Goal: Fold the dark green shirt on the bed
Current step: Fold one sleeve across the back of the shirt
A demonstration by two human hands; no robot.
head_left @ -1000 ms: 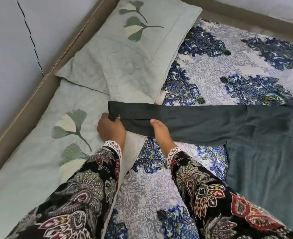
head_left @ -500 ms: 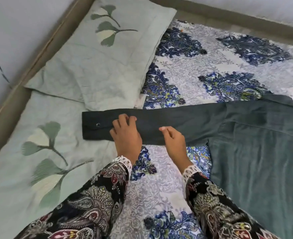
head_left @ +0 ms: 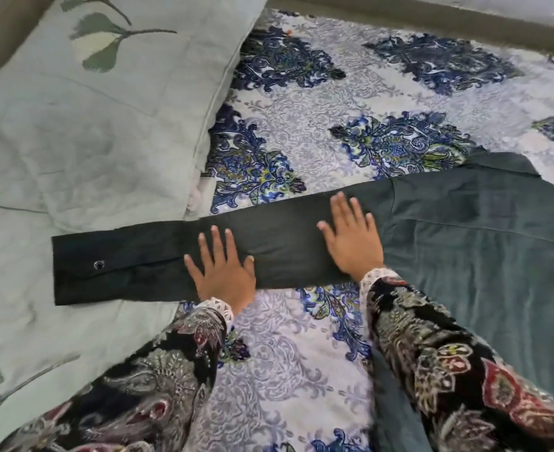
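Head view: both hands lie flat, fingers spread wide, gripping nothing. The left hand [head_left: 224,275] and right hand [head_left: 352,238] press the dark green shirt [head_left: 484,230] by its long matte sleeve [head_left: 145,259], stretched leftward across the floral bed [head_left: 301,132] onto a pale quilted pillow [head_left: 83,132].

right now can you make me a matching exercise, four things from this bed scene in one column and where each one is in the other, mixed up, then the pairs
Things
1. left hand
2. right hand
3. cuff button
4. pillow

Places
A. far left, above the sleeve's cuff end
B. flat on the sleeve, close to the shoulder seam
C. near the sleeve's left end, on the cuff
D. flat on the middle of the sleeve, fingers spread

Pairs: 1-D, 2-B, 3-C, 4-A

The sleeve belongs to the dark green shirt, which lies on the patterned bedsheet.
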